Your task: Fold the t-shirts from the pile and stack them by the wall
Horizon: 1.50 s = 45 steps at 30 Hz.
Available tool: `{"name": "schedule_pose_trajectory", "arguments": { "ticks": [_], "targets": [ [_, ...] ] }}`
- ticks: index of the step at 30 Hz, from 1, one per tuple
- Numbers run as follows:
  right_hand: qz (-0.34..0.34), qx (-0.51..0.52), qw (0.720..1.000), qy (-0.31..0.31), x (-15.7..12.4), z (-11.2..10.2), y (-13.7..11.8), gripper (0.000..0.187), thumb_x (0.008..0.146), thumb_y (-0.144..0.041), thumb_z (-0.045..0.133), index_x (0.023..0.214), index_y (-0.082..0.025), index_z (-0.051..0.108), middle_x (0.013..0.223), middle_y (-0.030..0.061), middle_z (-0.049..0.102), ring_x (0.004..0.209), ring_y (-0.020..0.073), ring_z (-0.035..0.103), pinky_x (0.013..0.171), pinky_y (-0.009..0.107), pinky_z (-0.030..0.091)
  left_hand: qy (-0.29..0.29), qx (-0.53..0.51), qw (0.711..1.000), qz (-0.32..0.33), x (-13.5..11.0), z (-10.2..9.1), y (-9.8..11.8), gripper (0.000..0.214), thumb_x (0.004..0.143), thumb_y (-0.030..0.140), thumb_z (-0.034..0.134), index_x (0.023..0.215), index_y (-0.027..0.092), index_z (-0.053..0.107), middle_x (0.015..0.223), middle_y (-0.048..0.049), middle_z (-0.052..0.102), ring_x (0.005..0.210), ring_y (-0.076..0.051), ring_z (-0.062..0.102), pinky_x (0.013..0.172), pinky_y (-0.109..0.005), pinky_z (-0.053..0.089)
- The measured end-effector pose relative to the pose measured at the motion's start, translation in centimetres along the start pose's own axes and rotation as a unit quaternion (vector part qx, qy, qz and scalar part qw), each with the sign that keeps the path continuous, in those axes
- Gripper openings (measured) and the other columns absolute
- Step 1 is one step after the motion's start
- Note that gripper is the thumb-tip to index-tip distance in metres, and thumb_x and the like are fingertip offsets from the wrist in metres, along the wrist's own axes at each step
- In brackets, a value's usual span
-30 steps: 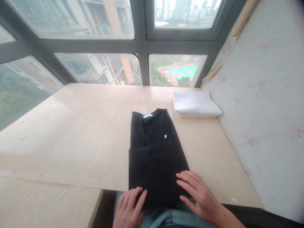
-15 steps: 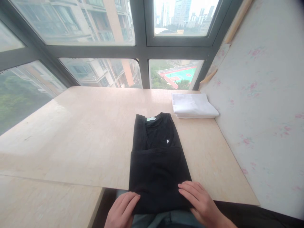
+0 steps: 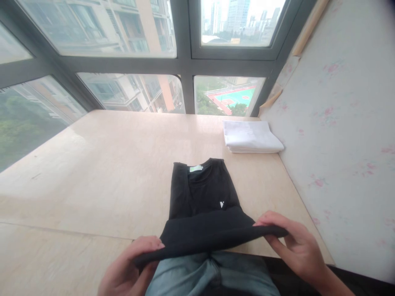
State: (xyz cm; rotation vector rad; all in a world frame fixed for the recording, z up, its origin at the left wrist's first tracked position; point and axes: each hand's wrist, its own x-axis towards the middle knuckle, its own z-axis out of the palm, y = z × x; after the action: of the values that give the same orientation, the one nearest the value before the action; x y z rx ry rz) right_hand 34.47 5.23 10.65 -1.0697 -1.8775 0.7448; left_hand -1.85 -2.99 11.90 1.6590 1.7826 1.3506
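A black T-shirt point(image 3: 203, 205) lies partly folded on the pale counter, with its collar, neck label and small white logo toward the window. Its near edge is raised off the counter and stretched between my two hands. At the left end of that edge, my left hand point(image 3: 131, 263) is closed on the cloth, thumb underneath and fingers on top. My right hand point(image 3: 294, 242) pinches the right end the same way, a little higher than the left. The raised cloth hides the lower part of the shirt.
A stack of folded white cloth point(image 3: 251, 137) sits at the back right, against the floral-papered wall point(image 3: 345, 144). Behind the pale counter point(image 3: 92, 172) stands a grey-framed window point(image 3: 183, 65). My legs in blue-grey jeans point(image 3: 212, 275) are at the counter's near edge.
Both hands have moved apart and taken hold of the T-shirt's near edge, lifting it off the counter. The collar end has slid slightly toward me.
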Motion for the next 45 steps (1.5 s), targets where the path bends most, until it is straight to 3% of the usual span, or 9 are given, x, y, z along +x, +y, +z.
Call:
{"name": "schedule_pose_trajectory", "arguments": {
  "ticks": [4,8,11,16,21,26,30,38,45],
  "targets": [
    [0.083,0.033,0.994,0.062,6.6,1.2,1.2,0.034,0.088,-0.030,0.066,0.122,-0.026,0.064,0.091,0.0054,0.073,0.075,0.0190,0.070,0.064,0.029,0.061,0.064,0.027,0.996,-0.058,6.3,2.0,-0.6,0.021,0.083,0.039,0.068,0.094,0.022,0.067,0.087,-0.0018,0.072,0.080,-0.019,0.070,0.075,-0.033,0.061],
    [0.155,0.070,0.985,0.037,13.6,5.5,6.8,0.044,0.087,-0.035,0.063,0.129,-0.021,0.060,0.088,0.0045,0.071,0.078,0.0191,0.069,0.072,0.033,0.060,-0.016,0.004,0.993,-0.120,13.2,6.5,-5.3,0.041,0.087,0.049,0.058,0.115,0.018,0.062,0.092,-0.0051,0.072,0.083,-0.019,0.069,0.075,-0.032,0.057],
    [0.197,0.026,0.979,0.033,16.5,8.7,11.4,0.042,0.082,-0.027,0.061,0.123,-0.017,0.063,0.096,0.0090,0.072,0.088,0.0218,0.070,0.084,0.039,0.057,-0.057,0.055,0.987,-0.138,15.8,9.4,-9.1,0.048,0.084,0.045,0.060,0.123,0.017,0.060,0.094,-0.0070,0.071,0.083,-0.020,0.068,0.078,-0.035,0.055],
    [0.204,0.002,0.978,0.042,17.3,10.4,14.1,0.040,0.079,-0.023,0.059,0.118,-0.017,0.066,0.104,0.0114,0.072,0.103,0.0255,0.068,0.093,0.043,0.054,-0.051,0.082,0.985,-0.142,15.6,10.4,-11.7,0.040,0.084,0.039,0.057,0.118,0.019,0.062,0.095,-0.0068,0.071,0.082,-0.020,0.068,0.081,-0.036,0.053],
    [0.155,-0.005,0.986,0.054,17.5,10.2,14.1,0.035,0.085,-0.028,0.056,0.117,-0.020,0.066,0.110,0.0088,0.072,0.109,0.0235,0.067,0.096,0.040,0.054,-0.034,0.092,0.985,-0.139,15.2,10.1,-12.1,0.032,0.089,0.036,0.050,0.116,0.020,0.056,0.100,-0.0070,0.071,0.091,-0.019,0.069,0.084,-0.033,0.053],
    [0.160,-0.051,0.985,0.039,18.2,11.6,15.5,0.036,0.085,-0.024,0.054,0.118,-0.019,0.066,0.098,0.0082,0.073,0.097,0.0230,0.070,0.092,0.041,0.056,-0.026,0.149,0.978,-0.147,15.5,10.7,-12.1,0.028,0.087,0.031,0.051,0.113,0.020,0.056,0.098,-0.0090,0.070,0.090,-0.024,0.068,0.082,-0.038,0.052],
    [0.138,-0.065,0.987,0.044,18.3,12.3,16.0,0.040,0.085,-0.021,0.050,0.122,-0.019,0.063,0.109,0.0096,0.070,0.100,0.0223,0.068,0.093,0.042,0.056,-0.014,0.199,0.970,-0.139,15.6,11.1,-12.0,0.028,0.087,0.028,0.051,0.113,0.020,0.057,0.100,-0.0101,0.068,0.092,-0.026,0.067,0.083,-0.041,0.052],
    [0.032,-0.168,0.984,0.056,16.9,12.0,14.8,0.042,0.088,-0.018,0.047,0.129,-0.015,0.057,0.133,0.0152,0.057,0.130,0.0268,0.049,0.114,0.046,0.039,0.011,0.273,0.958,-0.086,14.7,10.8,-12.6,0.035,0.088,0.024,0.047,0.120,0.015,0.057,0.114,-0.0151,0.058,0.101,-0.026,0.062,0.090,-0.042,0.050],
    [0.133,-0.128,0.980,0.073,16.6,11.4,15.3,0.032,0.086,-0.024,0.052,0.114,-0.014,0.065,0.108,0.0136,0.067,0.095,0.0251,0.065,0.093,0.045,0.053,-0.026,0.262,0.960,-0.091,15.2,10.1,-13.0,0.038,0.089,0.030,0.049,0.123,0.014,0.057,0.107,-0.0131,0.063,0.093,-0.026,0.064,0.086,-0.042,0.052]
  ]
}}
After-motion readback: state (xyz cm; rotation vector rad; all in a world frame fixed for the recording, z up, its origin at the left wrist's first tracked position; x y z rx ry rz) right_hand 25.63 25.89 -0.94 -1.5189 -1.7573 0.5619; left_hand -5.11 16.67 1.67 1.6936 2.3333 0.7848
